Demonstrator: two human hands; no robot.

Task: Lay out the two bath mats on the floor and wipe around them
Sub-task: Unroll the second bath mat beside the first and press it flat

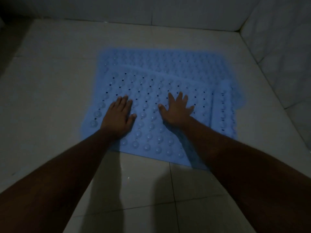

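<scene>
1. Head view: my left hand [117,118] and right hand [176,111] press flat, open-palmed, on upper mat [148,132].
2. Lower mat [168,59] shows at 12 and 3 o'clock.
3. Risk: sliding likely drags both mats together.

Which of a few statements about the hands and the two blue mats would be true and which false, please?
1. The left hand and the right hand both lie flat on the upper mat. True.
2. The two mats lie apart. False: the upper mat overlaps the lower mat.
3. The right hand holds a cloth. False: its fingers are spread, holding nothing.
4. The mats lie on a tiled floor near a corner of the wall. True.
</scene>
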